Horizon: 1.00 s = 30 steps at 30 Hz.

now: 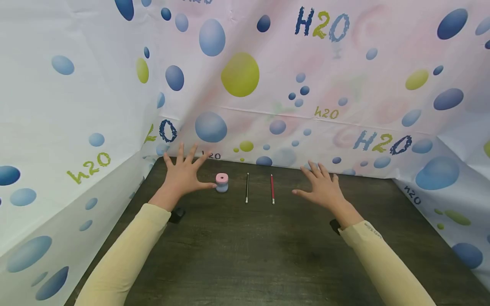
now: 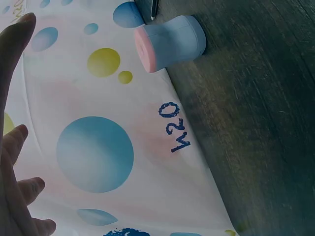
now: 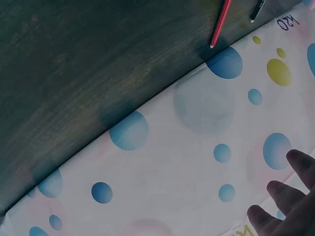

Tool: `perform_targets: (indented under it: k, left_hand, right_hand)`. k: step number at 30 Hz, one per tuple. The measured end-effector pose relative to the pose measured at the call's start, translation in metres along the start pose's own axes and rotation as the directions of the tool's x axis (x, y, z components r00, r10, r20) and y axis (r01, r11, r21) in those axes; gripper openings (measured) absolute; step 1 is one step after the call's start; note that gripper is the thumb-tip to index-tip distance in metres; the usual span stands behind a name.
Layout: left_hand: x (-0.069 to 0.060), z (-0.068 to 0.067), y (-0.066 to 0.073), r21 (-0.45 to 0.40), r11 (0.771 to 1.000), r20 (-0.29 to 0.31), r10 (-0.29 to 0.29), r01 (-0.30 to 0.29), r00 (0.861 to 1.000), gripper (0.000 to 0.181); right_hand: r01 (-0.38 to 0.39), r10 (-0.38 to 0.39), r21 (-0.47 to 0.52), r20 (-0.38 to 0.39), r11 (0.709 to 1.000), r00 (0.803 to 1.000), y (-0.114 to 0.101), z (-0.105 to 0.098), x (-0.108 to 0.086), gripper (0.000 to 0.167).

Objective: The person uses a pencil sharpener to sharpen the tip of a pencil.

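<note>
A small spool-shaped object (image 1: 222, 182), pink on top and blue-grey below, stands on the dark table. To its right lie a black pencil (image 1: 246, 188) and a red pencil (image 1: 272, 189), roughly parallel, their white ends toward the person. My left hand (image 1: 184, 175) is spread in the air just left of the spool-shaped object, its thumb pointing at it; whether they touch I cannot tell. My right hand (image 1: 321, 187) is spread too, right of the red pencil, holding nothing. The left wrist view shows the spool-shaped object (image 2: 172, 43) beyond the fingers; the right wrist view shows the red pencil (image 3: 220, 23).
The dark wooden table (image 1: 245, 255) is bordered at the back and both sides by white sheeting (image 1: 268, 106) printed with blue and green drops and "H2O" lettering. A dark wrist strap or device sits on each wrist.
</note>
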<state>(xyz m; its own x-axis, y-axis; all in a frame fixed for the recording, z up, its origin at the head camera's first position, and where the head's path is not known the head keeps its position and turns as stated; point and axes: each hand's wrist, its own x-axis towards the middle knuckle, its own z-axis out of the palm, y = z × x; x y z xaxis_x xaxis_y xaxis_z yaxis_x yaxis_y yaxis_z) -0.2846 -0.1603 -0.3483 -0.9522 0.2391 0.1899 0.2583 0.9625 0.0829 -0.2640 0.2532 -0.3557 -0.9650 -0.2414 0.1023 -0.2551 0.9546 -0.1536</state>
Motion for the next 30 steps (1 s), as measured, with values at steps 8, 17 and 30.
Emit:
perform_targets:
  k: [8,17,30]
  left_hand:
    - [0.001,0.005,-0.002,-0.027,1.000,0.009,-0.003,0.004,1.000,0.108]
    - [0.000,0.011,-0.004,-0.055,0.998,0.022,-0.007,0.008,1.000,0.105]
    - [-0.005,0.025,-0.005,-0.123,0.992,0.020,-0.017,0.019,1.000,0.097]
  right_hand:
    - [0.016,-0.017,-0.011,-0.055,1.000,0.998,0.001,0.007,-0.003,0.079]
    - [0.012,-0.008,0.050,-0.069,0.999,0.998,0.006,0.017,-0.006,0.072]
    - [0.009,0.011,0.222,-0.086,0.975,0.996,0.012,0.037,-0.007,0.063]
